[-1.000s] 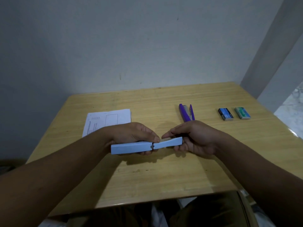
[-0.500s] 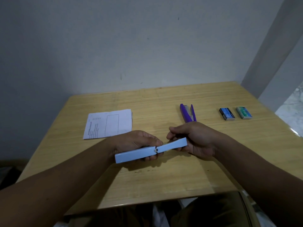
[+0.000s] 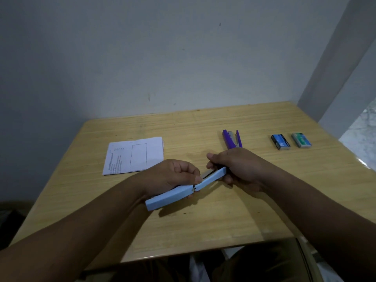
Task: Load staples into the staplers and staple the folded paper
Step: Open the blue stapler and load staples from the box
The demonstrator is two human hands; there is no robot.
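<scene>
A light blue stapler [image 3: 173,195], swung fully open at its hinge, is held above the wooden table [image 3: 203,226]. My left hand [image 3: 171,176] grips the longer left half. My right hand [image 3: 238,165] holds the shorter right half, where a metal staple channel shows along the top. A purple stapler [image 3: 232,138] lies behind my right hand, partly hidden by it. The folded printed paper [image 3: 135,154] lies flat at the left. Two staple boxes, one blue [image 3: 280,141] and one green [image 3: 301,140], sit at the far right.
A grey wall stands right behind the table and a pillar [image 3: 333,64] rises at the back right corner. The table's front edge is near my lap. Tiled floor [image 3: 362,135] shows past the right edge.
The open stapler has tilted, its right end rising and its left end dropping. Both hands kept their grip and shifted slightly right. The metal channel now shows on the right half.
</scene>
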